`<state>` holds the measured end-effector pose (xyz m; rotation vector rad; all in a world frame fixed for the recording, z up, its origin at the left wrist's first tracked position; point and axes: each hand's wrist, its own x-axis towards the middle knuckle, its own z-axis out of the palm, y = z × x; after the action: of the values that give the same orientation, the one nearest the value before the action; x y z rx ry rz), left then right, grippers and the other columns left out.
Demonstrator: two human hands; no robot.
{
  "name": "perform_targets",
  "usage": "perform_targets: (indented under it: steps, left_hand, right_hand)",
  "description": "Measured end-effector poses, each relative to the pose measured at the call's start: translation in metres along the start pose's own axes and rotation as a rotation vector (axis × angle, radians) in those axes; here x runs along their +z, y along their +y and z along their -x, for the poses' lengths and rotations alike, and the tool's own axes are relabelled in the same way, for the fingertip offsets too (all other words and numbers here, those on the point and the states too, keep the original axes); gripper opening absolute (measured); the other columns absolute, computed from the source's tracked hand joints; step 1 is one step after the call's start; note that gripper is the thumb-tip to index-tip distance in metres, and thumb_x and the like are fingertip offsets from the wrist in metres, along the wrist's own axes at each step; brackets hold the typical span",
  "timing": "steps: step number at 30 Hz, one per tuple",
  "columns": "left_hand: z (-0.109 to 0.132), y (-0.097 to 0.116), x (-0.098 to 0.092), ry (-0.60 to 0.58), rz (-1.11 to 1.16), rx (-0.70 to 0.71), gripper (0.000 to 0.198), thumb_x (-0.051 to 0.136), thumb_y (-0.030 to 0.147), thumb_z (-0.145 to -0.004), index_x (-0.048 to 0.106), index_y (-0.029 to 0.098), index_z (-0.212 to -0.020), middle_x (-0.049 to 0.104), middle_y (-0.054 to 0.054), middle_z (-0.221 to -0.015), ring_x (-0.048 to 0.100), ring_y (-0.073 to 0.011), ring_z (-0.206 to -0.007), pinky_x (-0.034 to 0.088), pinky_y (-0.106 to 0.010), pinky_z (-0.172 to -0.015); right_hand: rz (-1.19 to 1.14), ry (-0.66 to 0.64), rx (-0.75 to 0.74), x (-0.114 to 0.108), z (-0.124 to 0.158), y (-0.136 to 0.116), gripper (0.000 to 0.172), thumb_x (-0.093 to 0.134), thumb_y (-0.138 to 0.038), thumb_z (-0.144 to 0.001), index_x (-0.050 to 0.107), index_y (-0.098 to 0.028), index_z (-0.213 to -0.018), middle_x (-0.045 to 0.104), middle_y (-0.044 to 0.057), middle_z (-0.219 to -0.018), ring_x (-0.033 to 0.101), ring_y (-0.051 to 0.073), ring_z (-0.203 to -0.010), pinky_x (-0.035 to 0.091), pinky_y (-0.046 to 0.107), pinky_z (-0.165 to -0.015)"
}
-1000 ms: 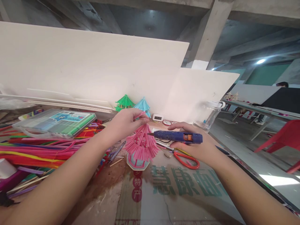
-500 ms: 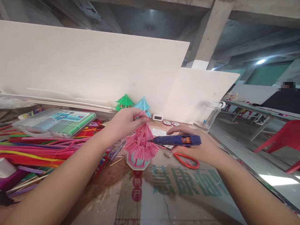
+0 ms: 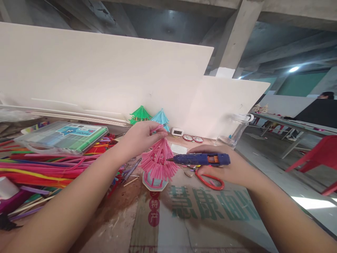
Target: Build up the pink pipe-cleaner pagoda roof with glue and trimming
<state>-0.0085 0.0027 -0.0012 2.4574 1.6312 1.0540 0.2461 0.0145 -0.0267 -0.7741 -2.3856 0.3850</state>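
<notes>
A pink pavilion model (image 3: 160, 163) with a layered, strip-covered roof stands upright on a pale octagonal base (image 3: 154, 182) at the middle of the table. My left hand (image 3: 147, 137) pinches a pink strip (image 3: 157, 128) at the peak of that roof. From the right, my right hand (image 3: 221, 168) is wrapped round a dark blue glue gun (image 3: 201, 159), whose nozzle points left at the roof. The nozzle tip is at the roof's right side; whether it touches is unclear.
Coloured stems (image 3: 47, 168) and a clear plastic case (image 3: 65, 137) lie at left. Behind are green (image 3: 140, 114) and blue (image 3: 161, 117) roofed models, a small timer (image 3: 177, 131) and a clear jar (image 3: 234, 130). Red-handled scissors (image 3: 210, 182) lie beneath my right hand.
My right hand and the glue gun have shifted slightly to the right. My left hand stays at the roof's peak.
</notes>
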Motion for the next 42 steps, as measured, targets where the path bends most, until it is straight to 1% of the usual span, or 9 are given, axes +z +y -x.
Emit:
perform_targets:
  steps: [3,9,15,18,22,25,29,33,42]
  left_hand:
    - [-0.0003,-0.0004,-0.0003,-0.001,0.000,0.005,0.031,0.049,0.042,-0.086,0.065,0.018,-0.077,0.062,0.001,-0.069,0.051,-0.0133,-0.060,0.035,-0.025,-0.058]
    - [0.0002,-0.0001,-0.0004,0.001,0.004,0.007,0.029,0.050,0.041,-0.085,0.066,0.017,-0.078,0.062,0.001,-0.069,0.053,-0.0140,-0.064,0.035,-0.024,-0.058]
    - [0.0011,0.0008,-0.0008,-0.002,0.006,0.004,0.028,0.050,0.039,-0.085,0.066,0.017,-0.077,0.060,0.001,-0.066,0.051,-0.0128,-0.061,0.033,-0.024,-0.058]
    - [0.0010,0.0005,-0.0003,-0.001,0.008,-0.005,0.028,0.050,0.039,-0.085,0.066,0.017,-0.076,0.058,0.002,-0.064,0.047,-0.0115,-0.056,0.033,-0.024,-0.057]
    - [0.0003,-0.0004,0.0003,0.001,0.007,0.005,0.029,0.050,0.040,-0.085,0.066,0.017,-0.077,0.059,0.002,-0.066,0.046,-0.0112,-0.056,0.032,-0.024,-0.057]
    - [0.0003,-0.0003,0.0003,-0.005,0.002,0.000,0.029,0.050,0.040,-0.085,0.066,0.017,-0.078,0.060,0.002,-0.066,0.047,-0.0114,-0.056,0.033,-0.024,-0.057]
    - [0.0008,0.0004,0.0003,-0.005,0.003,0.001,0.029,0.050,0.040,-0.085,0.066,0.017,-0.078,0.062,0.001,-0.069,0.048,-0.0117,-0.057,0.033,-0.024,-0.057]
    - [0.0008,0.0011,-0.0001,0.003,-0.003,0.005,0.030,0.049,0.040,-0.085,0.066,0.016,-0.077,0.063,0.000,-0.071,0.048,-0.0118,-0.058,0.033,-0.024,-0.057]
    - [0.0008,0.0010,0.0000,0.003,-0.011,0.011,0.030,0.049,0.040,-0.085,0.066,0.017,-0.079,0.065,-0.001,-0.073,0.052,-0.0131,-0.061,0.035,-0.024,-0.058]
  right_hand:
    - [-0.022,-0.004,0.008,-0.0004,0.0004,0.0010,0.041,0.067,-0.050,-0.074,0.066,-0.021,-0.103,0.072,0.005,-0.092,0.066,0.023,-0.086,0.051,0.034,-0.078]
    - [-0.032,0.043,-0.021,0.0026,0.0001,0.0021,0.043,0.067,-0.049,-0.076,0.065,-0.023,-0.110,0.069,0.006,-0.110,0.062,0.025,-0.106,0.050,0.037,-0.089]
    - [-0.058,0.100,-0.093,0.0041,-0.0005,0.0041,0.046,0.067,-0.050,-0.076,0.063,-0.024,-0.113,0.066,0.008,-0.116,0.062,0.026,-0.107,0.054,0.035,-0.084]
    - [-0.066,0.107,-0.098,0.0040,-0.0015,0.0030,0.047,0.066,-0.048,-0.078,0.059,-0.025,-0.118,0.065,0.007,-0.118,0.064,0.023,-0.100,0.054,0.032,-0.080]
    - [-0.043,0.084,-0.052,0.0050,-0.0022,0.0013,0.047,0.067,-0.046,-0.078,0.057,-0.026,-0.119,0.063,0.007,-0.122,0.067,0.018,-0.083,0.054,0.027,-0.066]
    - [-0.036,0.074,-0.049,0.0063,-0.0020,0.0021,0.048,0.067,-0.045,-0.077,0.056,-0.027,-0.120,0.061,0.006,-0.125,0.066,0.018,-0.084,0.054,0.028,-0.068]
    - [0.001,0.059,-0.047,0.0056,-0.0015,0.0044,0.050,0.070,-0.045,-0.075,0.057,-0.026,-0.119,0.065,0.007,-0.120,0.067,0.020,-0.087,0.054,0.031,-0.074]
    - [0.013,0.030,-0.007,0.0040,-0.0011,0.0043,0.051,0.072,-0.046,-0.072,0.059,-0.025,-0.116,0.067,0.007,-0.114,0.068,0.020,-0.084,0.053,0.030,-0.071]
    - [0.070,-0.030,0.046,0.0036,-0.0002,0.0004,0.048,0.071,-0.045,-0.073,0.058,-0.025,-0.115,0.071,0.001,-0.081,0.065,0.017,-0.066,0.051,0.030,-0.067]
